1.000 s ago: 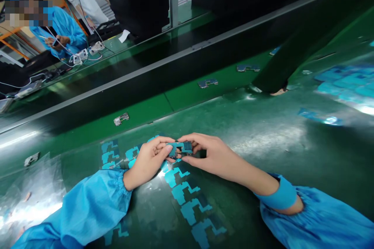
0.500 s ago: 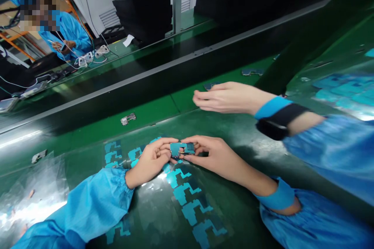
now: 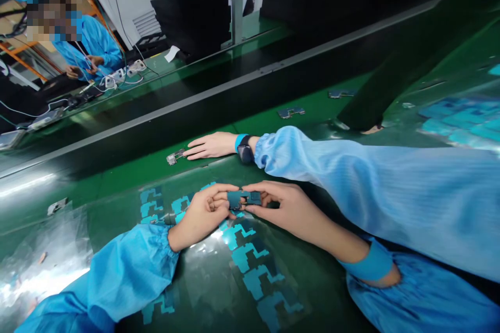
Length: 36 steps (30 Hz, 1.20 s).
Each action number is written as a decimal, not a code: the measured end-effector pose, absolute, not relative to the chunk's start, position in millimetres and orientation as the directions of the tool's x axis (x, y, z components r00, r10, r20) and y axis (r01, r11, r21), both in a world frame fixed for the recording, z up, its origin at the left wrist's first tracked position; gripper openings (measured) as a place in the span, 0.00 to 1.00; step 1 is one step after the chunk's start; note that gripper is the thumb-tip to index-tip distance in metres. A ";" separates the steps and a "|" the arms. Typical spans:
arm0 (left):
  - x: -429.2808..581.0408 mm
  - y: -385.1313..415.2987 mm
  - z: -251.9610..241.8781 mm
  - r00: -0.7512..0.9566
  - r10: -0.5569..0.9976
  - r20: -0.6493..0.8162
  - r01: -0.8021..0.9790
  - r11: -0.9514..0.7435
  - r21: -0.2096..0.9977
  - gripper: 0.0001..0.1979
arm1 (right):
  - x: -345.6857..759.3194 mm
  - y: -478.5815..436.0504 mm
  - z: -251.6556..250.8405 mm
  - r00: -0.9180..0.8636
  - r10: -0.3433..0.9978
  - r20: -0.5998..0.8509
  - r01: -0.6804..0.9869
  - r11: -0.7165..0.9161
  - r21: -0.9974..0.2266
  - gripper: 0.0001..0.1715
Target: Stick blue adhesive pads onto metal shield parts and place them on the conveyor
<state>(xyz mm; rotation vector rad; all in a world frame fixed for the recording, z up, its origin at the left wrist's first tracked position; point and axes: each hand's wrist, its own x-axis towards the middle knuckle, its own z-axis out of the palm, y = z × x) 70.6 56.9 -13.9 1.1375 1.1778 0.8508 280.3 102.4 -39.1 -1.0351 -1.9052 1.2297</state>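
Observation:
Between my two hands is a small circuit board (image 3: 234, 199) with a blue-green face and a gap in its middle. The fingers of my left hand (image 3: 207, 205) pinch its left end. Its right end is gripped by the thumb and fingers of my right hand (image 3: 279, 203). Below and around them lies a clear sheet with rows of blue die-cut stickers (image 3: 250, 257). More blue stickers (image 3: 150, 205) show left of my left hand, which partly covers the sheet.
A co-worker's hand (image 3: 213, 145) with a watch reaches across from the right, fingertips at a metal-covered board (image 3: 175, 156) on the green belt (image 3: 128, 174). More boards (image 3: 291, 113) lie along it. Crumpled clear film (image 3: 58, 250) is at left; a blue sticker stack (image 3: 464, 119) at right.
The co-worker's arm has swept left to a board on the belt. Boards on the belt have shifted slightly right. My hands hold nearly still; the board's face looks darker, tilted slightly.

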 end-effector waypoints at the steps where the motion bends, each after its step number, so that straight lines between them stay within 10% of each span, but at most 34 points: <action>1: 70.3 57.0 -14.0 0.211 0.944 -0.254 0.055 0.248 0.967 0.19 | 280.3 102.4 -39.4 -0.490 0.866 0.094 0.271 0.254 -0.928 0.15; 31: 76.0 54.8 -26.6 0.169 0.962 -0.213 0.059 0.206 0.977 0.22 | 262.4 95.3 -29.0 -0.436 0.900 -0.005 0.233 0.107 -0.967 0.06; 36: 49.8 46.5 -10.1 0.225 0.971 0.077 0.328 -0.150 0.933 0.14 | 270.5 91.3 -24.2 -0.455 0.890 0.013 0.123 0.078 -0.989 0.14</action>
